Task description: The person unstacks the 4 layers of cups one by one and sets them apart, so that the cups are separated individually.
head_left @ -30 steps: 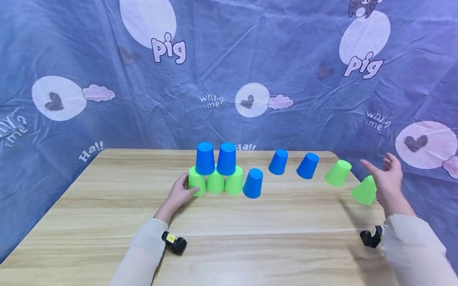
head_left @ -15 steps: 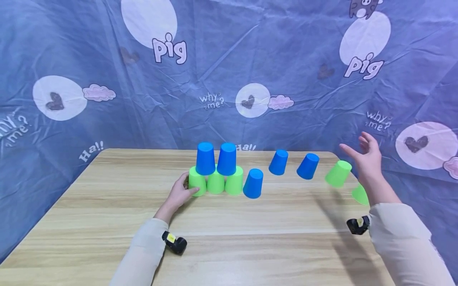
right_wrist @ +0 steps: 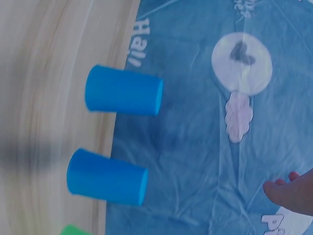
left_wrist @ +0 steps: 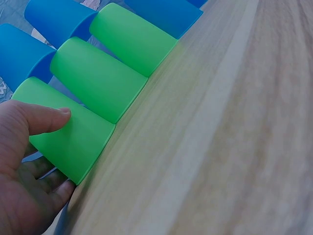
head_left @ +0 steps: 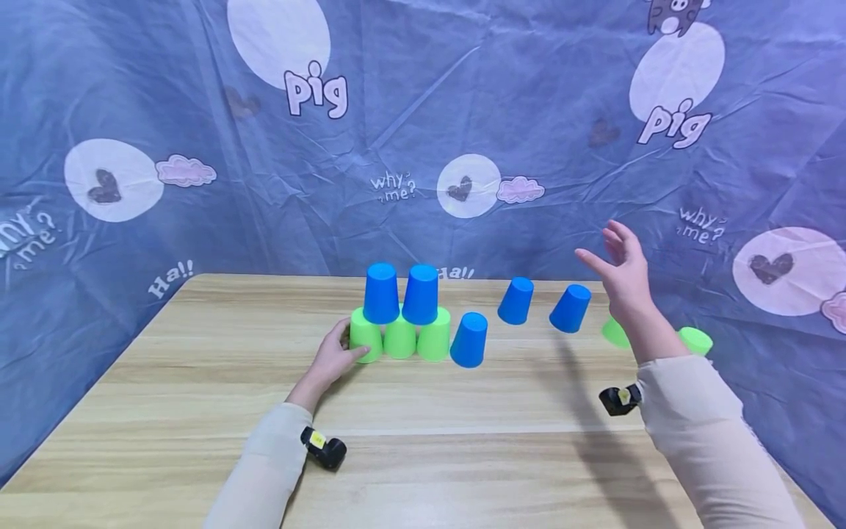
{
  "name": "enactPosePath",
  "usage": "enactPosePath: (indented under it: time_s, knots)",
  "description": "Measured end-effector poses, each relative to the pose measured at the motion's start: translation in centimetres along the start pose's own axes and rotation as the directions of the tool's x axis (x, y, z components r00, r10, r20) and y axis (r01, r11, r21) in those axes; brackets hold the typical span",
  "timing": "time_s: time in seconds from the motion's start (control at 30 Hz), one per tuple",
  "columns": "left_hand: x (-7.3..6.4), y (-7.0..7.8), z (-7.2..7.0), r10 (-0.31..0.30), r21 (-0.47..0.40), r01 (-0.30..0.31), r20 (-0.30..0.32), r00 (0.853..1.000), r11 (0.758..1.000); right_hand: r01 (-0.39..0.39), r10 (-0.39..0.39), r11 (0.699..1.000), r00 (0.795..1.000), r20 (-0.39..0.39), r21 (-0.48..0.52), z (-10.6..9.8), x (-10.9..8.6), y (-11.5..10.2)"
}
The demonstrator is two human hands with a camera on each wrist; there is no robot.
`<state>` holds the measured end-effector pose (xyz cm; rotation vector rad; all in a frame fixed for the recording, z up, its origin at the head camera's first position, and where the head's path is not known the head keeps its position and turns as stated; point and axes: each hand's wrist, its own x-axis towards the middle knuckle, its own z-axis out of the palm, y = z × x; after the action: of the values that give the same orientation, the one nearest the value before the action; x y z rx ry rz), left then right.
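My left hand [head_left: 335,355] holds the leftmost green cup [left_wrist: 73,139], thumb across its front and fingers on its far side. That cup stands upside down in a touching row with a middle green cup [head_left: 399,339] and a right green cup [head_left: 434,339]. On top of this row sit two upside-down blue cups, a left one [head_left: 381,294] and a right one [head_left: 420,295]. Another blue cup [head_left: 468,341] stands on the table close to the row's right end. My right hand [head_left: 624,275] is raised in the air with fingers spread, holding nothing.
Two blue cups, one nearer the middle [head_left: 515,301] and one farther right [head_left: 570,308], stand apart on the wooden table [head_left: 423,455]. Two green cups are partly hidden by the right arm, one left of it [head_left: 616,335] and one right [head_left: 697,341]. A patterned blue cloth [head_left: 396,110] hangs behind.
My right hand has moved left and up, away from the far-right green cup to above the right-hand cups. My left hand and the stacked cups stay in place.
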<state>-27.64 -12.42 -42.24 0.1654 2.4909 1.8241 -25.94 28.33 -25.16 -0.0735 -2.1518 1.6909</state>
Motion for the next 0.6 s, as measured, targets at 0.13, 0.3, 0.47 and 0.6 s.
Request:
enactPosePath:
  time_s: [0.13,0.3,0.47,0.6]
  knots:
    - [0.0,-0.1,0.0,0.004,0.001,-0.004,0.000,1.000,1.000,0.016,-0.016,1.000,0.999,0.031,-0.009,1.1,0.0,-0.3]
    - [0.1,-0.3,0.0,0.007,0.006,-0.007,-0.001,1.000,1.000,0.027,-0.027,1.000,0.997,0.071,0.003,2.5,-0.2,-0.9]
    - [0.0,-0.3,0.0,0.000,0.011,0.000,-0.004,1.000,1.000,0.042,-0.041,0.999,0.994,0.105,-0.004,4.2,-0.4,-1.5]
    - [-0.1,-0.2,0.0,0.001,0.016,-0.001,-0.005,1.000,1.000,0.065,-0.065,0.998,0.988,0.141,0.005,5.5,-0.7,-1.7]
